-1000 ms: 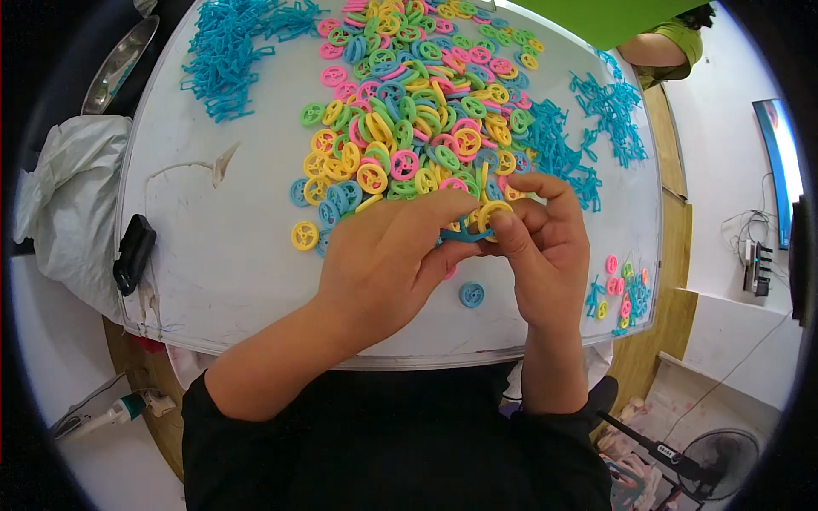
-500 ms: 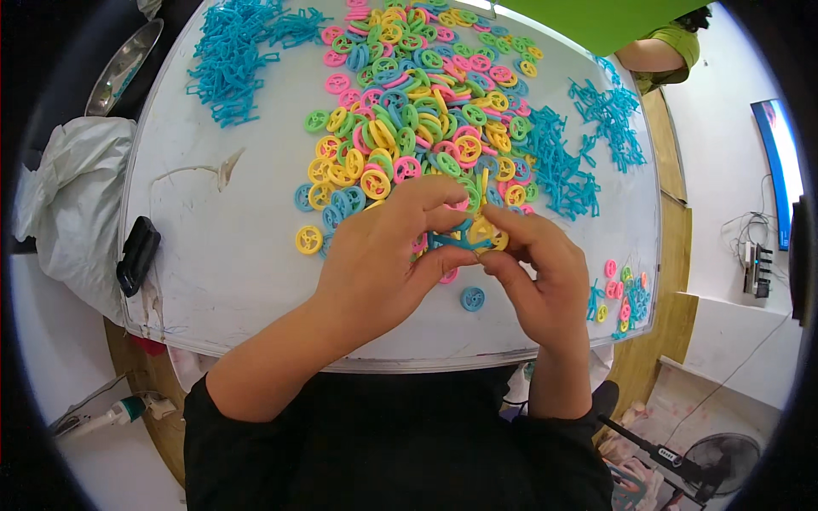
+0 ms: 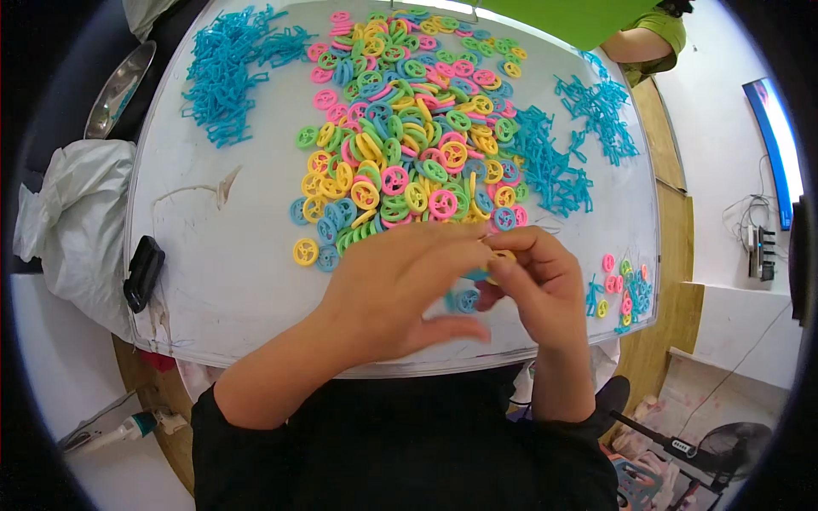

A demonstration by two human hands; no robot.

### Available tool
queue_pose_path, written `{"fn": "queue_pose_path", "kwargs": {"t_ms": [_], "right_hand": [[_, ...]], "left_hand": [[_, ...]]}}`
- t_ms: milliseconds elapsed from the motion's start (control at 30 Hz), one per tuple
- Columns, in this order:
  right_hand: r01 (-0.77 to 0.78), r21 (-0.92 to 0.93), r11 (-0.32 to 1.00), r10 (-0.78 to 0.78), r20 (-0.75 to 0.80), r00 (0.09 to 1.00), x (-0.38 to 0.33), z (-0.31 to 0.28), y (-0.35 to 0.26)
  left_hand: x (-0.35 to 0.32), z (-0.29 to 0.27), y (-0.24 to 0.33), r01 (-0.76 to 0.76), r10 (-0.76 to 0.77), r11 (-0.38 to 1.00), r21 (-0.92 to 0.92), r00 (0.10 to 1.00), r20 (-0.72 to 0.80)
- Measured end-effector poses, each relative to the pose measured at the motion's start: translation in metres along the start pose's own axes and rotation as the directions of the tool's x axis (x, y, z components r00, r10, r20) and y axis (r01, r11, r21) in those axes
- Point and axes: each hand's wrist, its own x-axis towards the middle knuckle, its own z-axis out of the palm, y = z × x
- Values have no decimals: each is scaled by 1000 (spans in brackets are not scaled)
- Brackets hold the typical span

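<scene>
My right hand (image 3: 545,285) pinches a small yellow plastic wheel (image 3: 503,255) between thumb and fingers. A bit of blue plastic (image 3: 475,274) shows beside the wheel, mostly hidden by my fingers. My left hand (image 3: 396,285) reaches up against the right one, its thumb spread away from its fingers and slightly blurred; I see nothing held in it. Just beneath the hands a blue wheel (image 3: 467,301) lies on the white table (image 3: 256,289). Beyond them spreads a large heap of pink, green, yellow and blue wheels (image 3: 409,145).
Blue plastic frame pieces lie in piles at the far left (image 3: 221,81) and right (image 3: 550,162). A small group of wheels and blue pieces (image 3: 626,294) sits at the right edge. A black case (image 3: 143,274) rests at the left edge. Another person's arm (image 3: 639,44) shows at the far right.
My left thumb has come away from the piece between my hands and spread out. The right hand keeps the yellow wheel, now turned and more covered. The view has shifted slightly.
</scene>
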Motion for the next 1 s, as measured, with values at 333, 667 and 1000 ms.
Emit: {"fn": "queue_pose_path", "kwargs": {"t_ms": [333,667,1000], "right_hand": [[-437,432,789,323,313,893,-20,-28,24],[122,-634,764,-312,-197,930,-4,-41,18],[314,-897,312,-391,180,902,4,-24,31]], "left_hand": [[-3,4,4,-396,402,913,98,915,-45],[-2,-5,-1,19,-7,994,105,994,-113],[-2,7,-1,409,-566,683,-605,820,-84]]}}
